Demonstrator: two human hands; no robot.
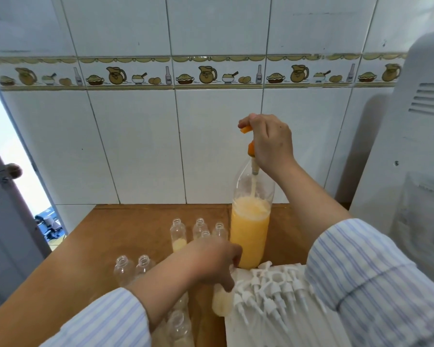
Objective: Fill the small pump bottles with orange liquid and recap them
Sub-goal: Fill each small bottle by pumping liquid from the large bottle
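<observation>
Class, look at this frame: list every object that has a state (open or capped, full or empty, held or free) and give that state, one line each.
Large bottle: uncapped, upright, over half full of orange liquid.
Syringe: tip in the large bottle's neck, gripped by the right hand.
Small bottle: partly filled, held by the left hand.
Back-left small bottle: uncapped, a little liquid inside.
Front-left bottles: uncapped, empty.
Pump caps: loose, piled, unattached.
</observation>
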